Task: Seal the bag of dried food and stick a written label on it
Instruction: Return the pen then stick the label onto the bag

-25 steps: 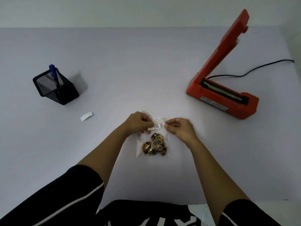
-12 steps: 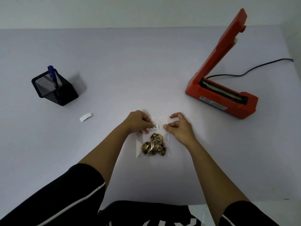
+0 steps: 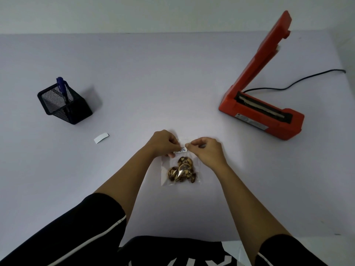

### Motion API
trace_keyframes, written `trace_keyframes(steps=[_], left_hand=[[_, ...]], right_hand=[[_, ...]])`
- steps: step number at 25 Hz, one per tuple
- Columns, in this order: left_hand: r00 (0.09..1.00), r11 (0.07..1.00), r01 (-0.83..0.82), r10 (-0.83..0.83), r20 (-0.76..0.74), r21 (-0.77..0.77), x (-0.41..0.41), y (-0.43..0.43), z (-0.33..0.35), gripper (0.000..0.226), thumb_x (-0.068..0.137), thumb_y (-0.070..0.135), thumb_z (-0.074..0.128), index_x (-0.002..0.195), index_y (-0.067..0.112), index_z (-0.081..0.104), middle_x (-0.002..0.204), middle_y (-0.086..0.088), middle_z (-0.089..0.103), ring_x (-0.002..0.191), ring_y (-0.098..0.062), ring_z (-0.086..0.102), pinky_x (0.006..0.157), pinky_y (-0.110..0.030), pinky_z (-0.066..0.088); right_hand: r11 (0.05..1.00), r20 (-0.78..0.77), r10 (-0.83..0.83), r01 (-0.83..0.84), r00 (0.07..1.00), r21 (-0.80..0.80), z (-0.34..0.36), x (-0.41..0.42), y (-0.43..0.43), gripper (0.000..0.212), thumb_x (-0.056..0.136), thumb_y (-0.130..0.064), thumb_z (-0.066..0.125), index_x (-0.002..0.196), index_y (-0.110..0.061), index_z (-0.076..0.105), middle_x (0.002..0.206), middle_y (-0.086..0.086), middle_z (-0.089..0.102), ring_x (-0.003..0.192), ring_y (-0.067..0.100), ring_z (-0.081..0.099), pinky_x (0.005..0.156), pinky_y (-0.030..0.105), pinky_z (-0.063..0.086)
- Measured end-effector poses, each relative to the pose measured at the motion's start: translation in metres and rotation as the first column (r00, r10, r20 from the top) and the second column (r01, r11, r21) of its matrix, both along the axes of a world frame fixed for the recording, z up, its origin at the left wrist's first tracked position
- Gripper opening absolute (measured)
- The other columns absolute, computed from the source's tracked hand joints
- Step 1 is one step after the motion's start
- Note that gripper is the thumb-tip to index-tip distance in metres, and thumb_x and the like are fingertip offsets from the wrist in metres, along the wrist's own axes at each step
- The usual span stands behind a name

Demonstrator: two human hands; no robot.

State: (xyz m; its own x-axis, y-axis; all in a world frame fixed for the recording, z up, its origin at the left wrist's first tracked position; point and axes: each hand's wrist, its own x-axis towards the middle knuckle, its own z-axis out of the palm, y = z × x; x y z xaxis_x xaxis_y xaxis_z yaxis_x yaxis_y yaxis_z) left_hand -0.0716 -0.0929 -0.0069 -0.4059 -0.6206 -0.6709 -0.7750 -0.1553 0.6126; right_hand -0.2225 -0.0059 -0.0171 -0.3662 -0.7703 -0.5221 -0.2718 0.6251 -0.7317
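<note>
A small clear bag (image 3: 165, 169) with brown dried food pieces (image 3: 181, 169) lies flat on the table in front of me. A small white written label (image 3: 180, 150) sits across the bag's upper part. My left hand (image 3: 163, 144) has its fingers curled on the label's left end and the bag's top left. My right hand (image 3: 206, 150) has its fingers curled at the label's right end, fingertips pinching it.
A red heat sealer (image 3: 269, 112) with its arm raised stands at the right, its black cable (image 3: 299, 81) running back right. A black mesh pen holder (image 3: 63, 104) with a blue pen (image 3: 61, 87) stands at the left. A white paper strip (image 3: 101, 138) lies near it.
My right hand has moved left, from the bag's top right corner to the label's right end. The left hand has stayed on the label's left end.
</note>
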Motion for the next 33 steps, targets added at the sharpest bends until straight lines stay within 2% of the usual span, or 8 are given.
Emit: trace_keyframes(steps=[3,11,16,21,24,26,28,33], left_hand=[[1.0,1.0,0.003,-0.003,-0.001,-0.002,0.0,0.0,0.0,0.009,0.077,0.017,0.071,0.076,0.009,0.068,0.076,-0.01,0.073,0.071,-0.02,0.072,0.078,-0.032,0.058],[0.999,0.998,0.024,-0.022,0.024,-0.052,0.0,0.003,-0.001,0.008,0.077,0.017,0.07,0.072,0.014,0.066,0.076,-0.01,0.073,0.067,-0.018,0.071,0.08,-0.034,0.057],[0.996,0.959,0.019,0.006,0.087,-0.283,0.005,0.019,-0.006,0.027,0.076,0.033,0.071,0.082,0.013,0.055,0.075,0.0,0.058,0.07,-0.018,0.055,0.065,-0.033,0.047],[0.999,0.865,-0.053,0.042,-0.033,-0.499,0.023,0.044,-0.019,0.013,0.084,0.015,0.062,0.095,0.009,0.059,0.086,-0.006,0.06,0.074,-0.024,0.058,0.064,-0.029,0.045],[0.993,0.712,0.066,-0.113,-0.022,-0.699,0.034,0.061,-0.029,0.032,0.087,0.011,0.055,0.118,0.011,0.061,0.091,-0.014,0.056,0.066,-0.026,0.057,0.055,-0.03,0.047],[0.966,0.629,0.209,-0.252,0.058,-0.749,0.036,0.065,-0.033,0.044,0.082,0.009,0.061,0.126,0.015,0.058,0.09,-0.017,0.054,0.064,-0.027,0.055,0.051,-0.03,0.046],[0.947,0.616,0.289,-0.297,0.123,-0.733,0.034,0.066,-0.034,0.056,0.072,0.003,0.071,0.126,0.014,0.058,0.092,-0.02,0.052,0.065,-0.031,0.056,0.05,-0.032,0.047],[0.96,0.658,0.275,-0.224,0.167,-0.701,0.03,0.071,-0.033,0.059,0.066,0.004,0.078,0.122,0.003,0.058,0.098,-0.022,0.055,0.066,-0.036,0.062,0.053,-0.036,0.052]], right_hand=[[1.0,-0.073,0.001,0.0,0.997,0.017,-0.001,0.004,-0.004,0.028,0.069,-0.034,0.08,0.087,-0.015,0.07,0.084,-0.002,0.067,0.078,0.012,0.062,0.073,0.023,0.05],[0.998,-0.195,0.05,-0.053,0.979,-0.013,-0.001,0.009,-0.003,0.026,0.071,-0.027,0.08,0.09,-0.013,0.07,0.087,-0.001,0.066,0.078,0.01,0.058,0.07,0.02,0.044],[0.997,-0.232,0.055,-0.065,0.971,-0.037,-0.003,0.011,-0.002,0.024,0.071,-0.027,0.079,0.087,-0.013,0.069,0.091,0.002,0.067,0.079,0.01,0.057,0.071,0.021,0.044],[0.996,-0.255,0.056,-0.072,0.965,-0.055,-0.007,0.012,-0.002,0.023,0.07,-0.027,0.079,0.086,-0.015,0.068,0.093,0.004,0.067,0.081,0.013,0.059,0.075,0.025,0.048],[0.995,-0.262,0.065,-0.082,0.963,-0.053,-0.01,0.013,-0.003,0.023,0.07,-0.028,0.079,0.086,-0.016,0.068,0.094,0.003,0.067,0.083,0.013,0.059,0.074,0.023,0.047],[0.994,-0.274,0.076,-0.093,0.959,-0.051,-0.01,0.012,-0.003,0.022,0.07,-0.028,0.078,0.086,-0.017,0.067,0.095,0.002,0.068,0.083,0.012,0.059,0.073,0.022,0.045],[0.994,-0.272,0.076,-0.094,0.959,-0.053,-0.011,0.012,-0.003,0.022,0.07,-0.028,0.078,0.086,-0.017,0.067,0.095,0.002,0.068,0.083,0.012,0.059,0.073,0.022,0.046],[0.993,-0.281,0.087,-0.106,0.956,-0.054,-0.009,0.013,-0.004,0.022,0.07,-0.028,0.079,0.086,-0.016,0.068,0.094,0.002,0.068,0.081,0.011,0.058,0.073,0.023,0.046]])
